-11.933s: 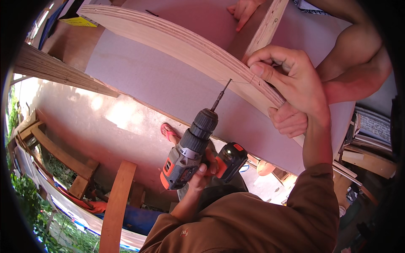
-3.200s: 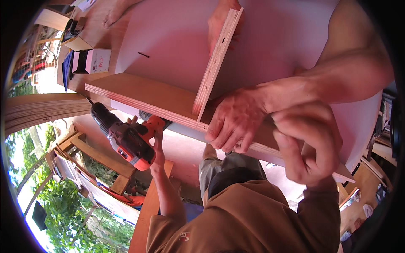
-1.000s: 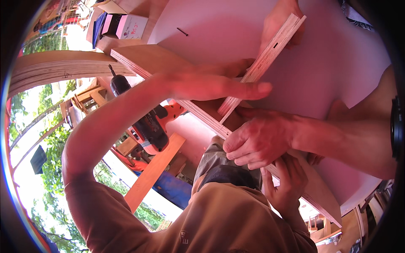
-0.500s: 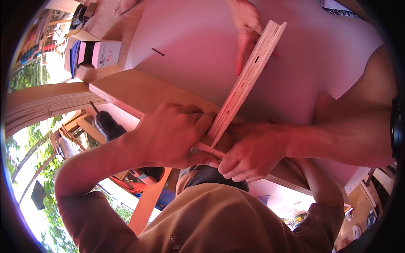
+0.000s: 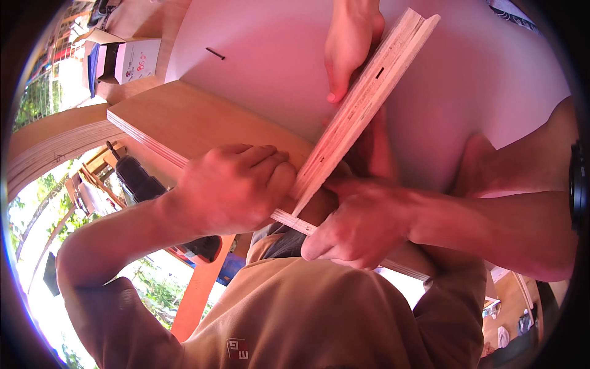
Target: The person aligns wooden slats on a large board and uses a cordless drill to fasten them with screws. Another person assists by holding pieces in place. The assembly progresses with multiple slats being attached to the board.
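Note:
My left hand (image 5: 236, 187) is closed round a plywood piece (image 5: 296, 221), whose narrow edge shows beyond my fingers. A long grooved plywood strip (image 5: 369, 92) rises from this edge at an angle, with dark slots in it. From the right, another person's hand (image 5: 362, 224) is closed at the far end of the same edge. A further hand (image 5: 353, 46) from the top touches or nearly touches the strip's upper part. My right arm passes under the other person's forearm (image 5: 491, 227); its fingers are hidden or cannot be told apart.
A wide plywood board (image 5: 203, 114) lies behind my left hand. On the pale surface (image 5: 264, 43) rests a dark screw (image 5: 215, 53). A cordless drill (image 5: 138, 175) is beyond my left forearm. An open cardboard box (image 5: 132, 61) stands at the far left.
The strip's upper end has shifted up and right. The hand from the top has come lower, closer to the strip. My left hand has moved slightly left in the view.

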A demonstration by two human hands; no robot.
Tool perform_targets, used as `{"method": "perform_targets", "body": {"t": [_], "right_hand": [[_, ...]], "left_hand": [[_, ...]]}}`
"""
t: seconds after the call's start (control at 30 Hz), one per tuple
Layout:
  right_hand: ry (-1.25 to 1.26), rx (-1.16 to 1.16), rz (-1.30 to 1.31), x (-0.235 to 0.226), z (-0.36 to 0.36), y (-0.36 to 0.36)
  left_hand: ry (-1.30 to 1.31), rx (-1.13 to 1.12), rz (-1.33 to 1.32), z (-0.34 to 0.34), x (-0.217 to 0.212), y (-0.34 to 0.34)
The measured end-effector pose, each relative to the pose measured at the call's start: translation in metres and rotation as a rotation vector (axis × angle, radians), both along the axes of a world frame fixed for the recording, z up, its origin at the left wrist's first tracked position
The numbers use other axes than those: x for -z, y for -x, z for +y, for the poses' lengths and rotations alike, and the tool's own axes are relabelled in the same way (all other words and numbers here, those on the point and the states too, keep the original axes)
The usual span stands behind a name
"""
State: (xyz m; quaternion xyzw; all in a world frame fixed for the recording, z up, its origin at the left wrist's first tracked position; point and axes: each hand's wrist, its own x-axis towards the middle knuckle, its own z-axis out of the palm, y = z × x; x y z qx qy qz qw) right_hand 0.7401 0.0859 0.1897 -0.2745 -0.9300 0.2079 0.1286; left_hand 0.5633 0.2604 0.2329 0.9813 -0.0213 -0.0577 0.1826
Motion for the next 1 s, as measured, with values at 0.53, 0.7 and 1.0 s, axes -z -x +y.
{"method": "perform_targets", "body": {"t": [0.53,0.7,1.0], "right_hand": [[0.058,-0.031,-0.014,-0.01,-0.004,-0.007],[0.068,-0.022,-0.013,-0.013,-0.007,-0.01],[0.025,-0.023,-0.027,-0.014,-0.008,-0.014]], "left_hand": [[-0.015,0.034,-0.01,-0.002,0.0,0.0],[0.018,0.036,-0.004,-0.001,-0.002,-0.001],[0.018,0.023,0.017,-0.002,-0.004,-0.003]]}}
